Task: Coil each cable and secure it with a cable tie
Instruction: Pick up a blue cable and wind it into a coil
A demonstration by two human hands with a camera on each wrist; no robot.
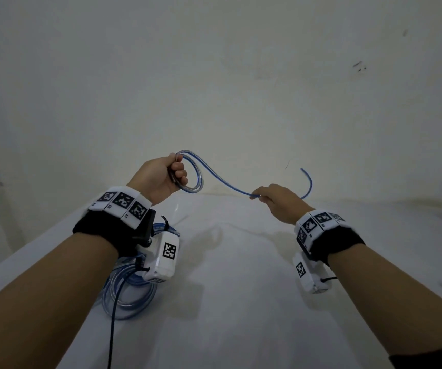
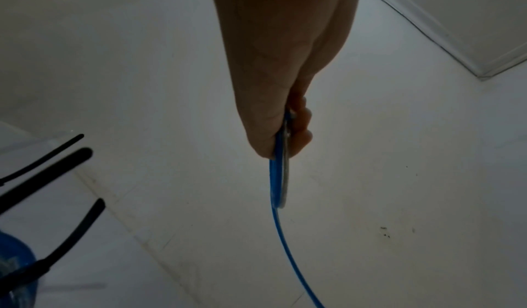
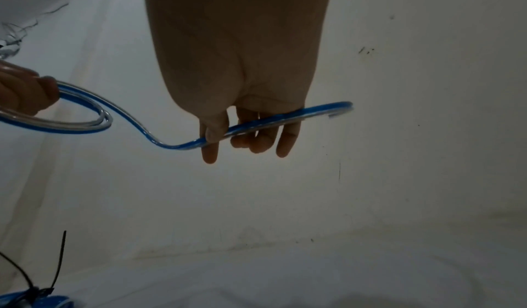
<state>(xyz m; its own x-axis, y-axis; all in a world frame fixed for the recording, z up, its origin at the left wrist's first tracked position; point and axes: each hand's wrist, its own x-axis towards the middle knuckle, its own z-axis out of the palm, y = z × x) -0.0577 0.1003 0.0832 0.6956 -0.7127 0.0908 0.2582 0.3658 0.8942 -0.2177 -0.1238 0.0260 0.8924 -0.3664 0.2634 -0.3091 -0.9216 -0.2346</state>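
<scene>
A thin blue cable hangs in the air between both hands. My left hand grips a small coil of it, raised above the white table. In the left wrist view the cable runs down out of that fist. My right hand pinches the loose stretch between thumb and index finger, and the free end curls past it to the right. Coiled blue cables with black cable ties lie on the table under my left wrist.
A pale wall stands right behind the table. Black tie tails stick up from the coiled cables at the left. The wrist camera's dark lead hangs down over the table's near edge.
</scene>
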